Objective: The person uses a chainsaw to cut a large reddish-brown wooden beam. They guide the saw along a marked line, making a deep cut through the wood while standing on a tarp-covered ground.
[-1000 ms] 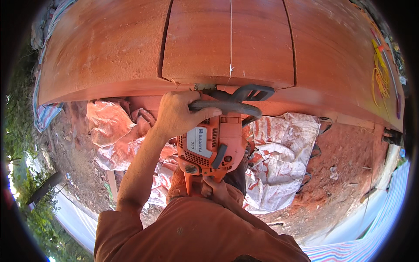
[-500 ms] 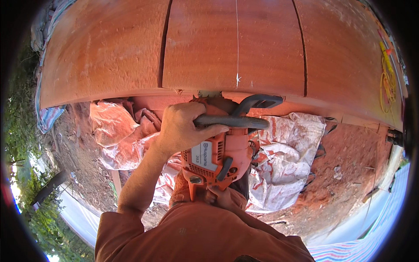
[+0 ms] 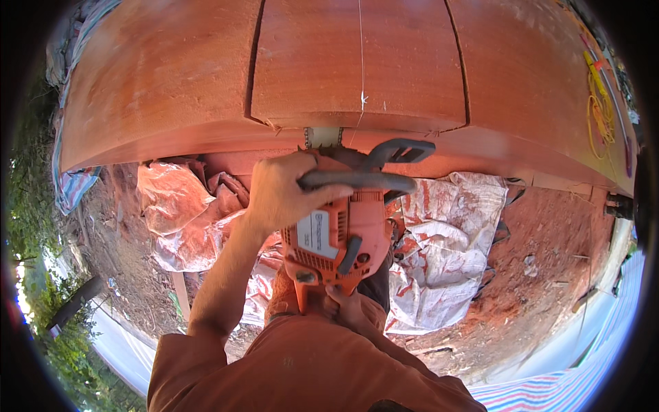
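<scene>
An orange chainsaw [image 3: 343, 237] is held in front of my body, its bar [image 3: 322, 136] pointing away from me at the near side of a big reddish wooden slab [image 3: 357, 69]. My left hand [image 3: 285, 192] is closed around the black front handle [image 3: 364, 180], thumb underneath. Low against my belly, my right hand [image 3: 343, 303] grips the rear handle, mostly hidden by the saw body and shirt. A black hand guard [image 3: 405, 151] stands ahead of the front handle. The far part of the bar is hidden by the slab's edge.
Two dark cuts run across the slab, with a thin white string [image 3: 362, 62] between them. Yellow cord [image 3: 600, 117] lies at the slab's right end. Dusty white sacks [image 3: 439, 254] and a crumpled reddish sack [image 3: 171, 206] cover ground beside my legs. Red sawdust is spread around.
In the view, the slab's near edge sits higher and more of its side face shows. More of the chainsaw bar is visible between saw and wood. Both hands keep their grip.
</scene>
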`<state>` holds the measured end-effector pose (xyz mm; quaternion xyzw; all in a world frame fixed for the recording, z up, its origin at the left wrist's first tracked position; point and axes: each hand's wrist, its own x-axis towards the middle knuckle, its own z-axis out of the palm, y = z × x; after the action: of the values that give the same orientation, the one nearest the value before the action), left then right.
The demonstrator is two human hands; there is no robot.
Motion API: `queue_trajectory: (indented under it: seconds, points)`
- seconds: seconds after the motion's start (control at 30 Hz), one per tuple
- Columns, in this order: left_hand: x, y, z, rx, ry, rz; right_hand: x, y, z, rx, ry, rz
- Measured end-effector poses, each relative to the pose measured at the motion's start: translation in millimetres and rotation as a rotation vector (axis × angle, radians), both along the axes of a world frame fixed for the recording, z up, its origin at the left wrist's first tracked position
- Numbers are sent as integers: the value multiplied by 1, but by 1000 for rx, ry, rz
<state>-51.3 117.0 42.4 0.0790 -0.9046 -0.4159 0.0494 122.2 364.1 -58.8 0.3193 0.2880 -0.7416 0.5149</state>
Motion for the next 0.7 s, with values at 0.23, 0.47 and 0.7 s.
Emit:
queue_trajectory:
  seconds: [0.23, 0.47, 0.7]
  points:
    - [28, 8, 9, 7, -105, -6, 21, 10, 7, 9, 35, 64]
    - [16, 6, 3, -9, -17, 36, 0, 12, 0, -33, -13, 95]
    - [-3, -5, 11, 12, -73, 44, -15, -1, -7, -72, -24, 83]
